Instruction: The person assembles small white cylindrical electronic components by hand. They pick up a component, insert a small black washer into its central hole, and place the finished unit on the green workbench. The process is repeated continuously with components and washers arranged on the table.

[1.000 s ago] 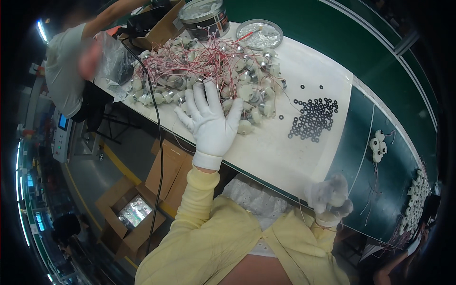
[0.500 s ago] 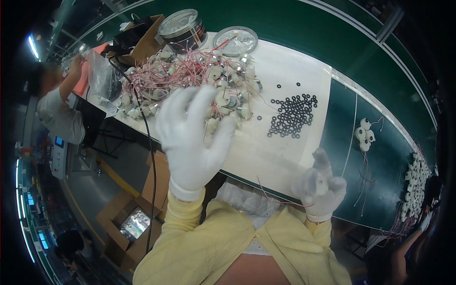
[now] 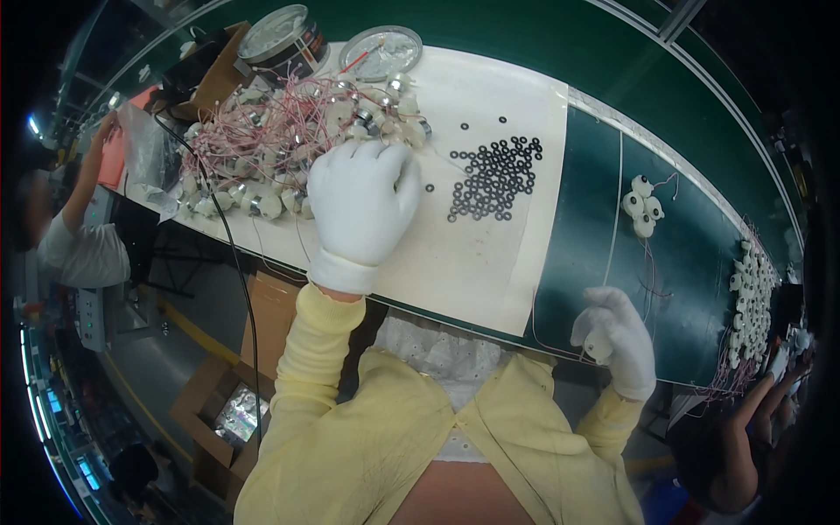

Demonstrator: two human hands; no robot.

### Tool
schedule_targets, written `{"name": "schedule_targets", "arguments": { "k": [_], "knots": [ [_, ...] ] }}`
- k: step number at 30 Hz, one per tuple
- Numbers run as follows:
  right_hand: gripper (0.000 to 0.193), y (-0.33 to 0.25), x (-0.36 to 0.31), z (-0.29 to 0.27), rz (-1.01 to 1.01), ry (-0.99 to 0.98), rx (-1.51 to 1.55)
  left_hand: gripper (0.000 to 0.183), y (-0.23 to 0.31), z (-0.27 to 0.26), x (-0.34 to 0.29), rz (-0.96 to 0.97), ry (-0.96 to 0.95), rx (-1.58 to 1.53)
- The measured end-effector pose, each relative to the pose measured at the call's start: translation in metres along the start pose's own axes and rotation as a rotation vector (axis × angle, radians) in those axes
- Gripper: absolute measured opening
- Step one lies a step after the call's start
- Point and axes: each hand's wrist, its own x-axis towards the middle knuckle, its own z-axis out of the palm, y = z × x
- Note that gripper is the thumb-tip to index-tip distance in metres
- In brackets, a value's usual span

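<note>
The left hand (image 3: 363, 197) (back upward) hides its fingertips.

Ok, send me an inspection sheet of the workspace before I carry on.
Surface: white sheet over green bench top.
Job's things: pink-wired motor units heaped left; black rings loose on the sheet.
Clutter: tub and round dish at the back.
Hands: gloved left hand curled by the heap, contents hidden; gloved right hand holds a white part.
Cables: black cable hanging across the left side.
Surroundings: co-worker at left; open carton below.

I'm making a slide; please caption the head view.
Left hand near wired parts, right hand holding a white part; black rings lie on the table.
</note>
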Motion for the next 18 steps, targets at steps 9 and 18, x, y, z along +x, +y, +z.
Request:
{"name": "schedule_targets", "arguments": {
  "k": [9, 18],
  "knots": [
    [0.026, -0.032, -0.009, -0.015, 0.138, 0.168, -0.300, 0.025, 0.020, -0.008, -0.032, -0.016, -0.036, 0.011],
    [0.024, -0.041, 0.019, 0.002, 0.042, 0.178, -0.512, 0.046, 0.024, -0.020, -0.068, -0.072, -0.077, -0.048]
  ]
}}
